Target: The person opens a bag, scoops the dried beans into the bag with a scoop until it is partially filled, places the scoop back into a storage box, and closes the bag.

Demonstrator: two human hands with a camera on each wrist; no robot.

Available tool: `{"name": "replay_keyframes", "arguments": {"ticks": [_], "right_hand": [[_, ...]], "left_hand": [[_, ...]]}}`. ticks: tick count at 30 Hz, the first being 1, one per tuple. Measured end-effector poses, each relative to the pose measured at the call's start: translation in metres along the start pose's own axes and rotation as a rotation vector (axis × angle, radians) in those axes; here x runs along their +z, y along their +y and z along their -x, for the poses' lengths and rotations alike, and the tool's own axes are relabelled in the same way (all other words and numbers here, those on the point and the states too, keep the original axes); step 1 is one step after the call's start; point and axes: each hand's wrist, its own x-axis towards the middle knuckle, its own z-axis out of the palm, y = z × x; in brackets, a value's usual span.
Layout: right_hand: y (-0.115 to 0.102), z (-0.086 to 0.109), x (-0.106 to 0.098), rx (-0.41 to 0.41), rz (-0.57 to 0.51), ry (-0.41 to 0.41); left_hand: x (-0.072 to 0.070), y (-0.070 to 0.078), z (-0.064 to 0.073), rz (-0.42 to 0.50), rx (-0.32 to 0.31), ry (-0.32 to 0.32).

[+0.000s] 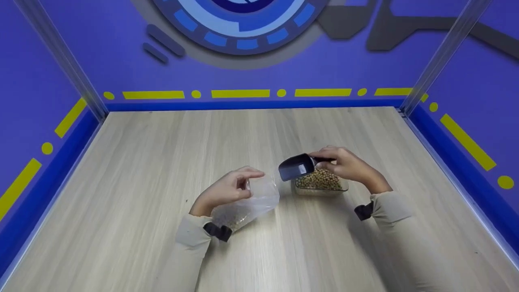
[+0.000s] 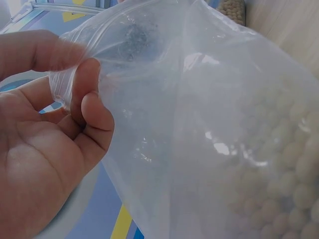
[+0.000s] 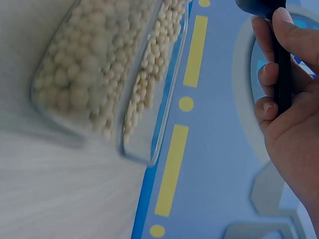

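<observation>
My left hand (image 1: 229, 187) pinches the rim of a clear zip-top plastic bag (image 1: 265, 194) near its mouth. Round pale beans (image 2: 294, 189) lie in the lower part of the bag, seen through the film. My right hand (image 1: 344, 163) grips the handle of a black scoop (image 1: 298, 166), fingers wrapped round it in the right wrist view. The scoop is tilted toward the bag, between it and a clear container, and no beans show in its bowl. Beneath the scoop and right hand stands that rectangular clear container (image 1: 320, 192), holding many beans (image 3: 75, 64).
A light wood-grain table (image 1: 162, 154) carries everything. Blue walls (image 1: 101, 77) with yellow markings stand at the back and both sides. Black wrist bands (image 1: 217, 232) sit on both sleeves.
</observation>
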Motion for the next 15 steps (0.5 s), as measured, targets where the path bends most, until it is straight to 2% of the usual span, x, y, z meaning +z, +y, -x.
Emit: {"name": "replay_keyframes", "arguments": {"ticks": [6, 15], "right_hand": [[0.010, 0.006, -0.010, 0.039, -0.027, 0.033], [0.021, 0.018, -0.022, 0.018, 0.064, 0.077]], "left_hand": [[-0.001, -0.001, 0.000, 0.008, 0.008, -0.009], [-0.001, 0.002, 0.000, -0.004, 0.007, -0.005]]}}
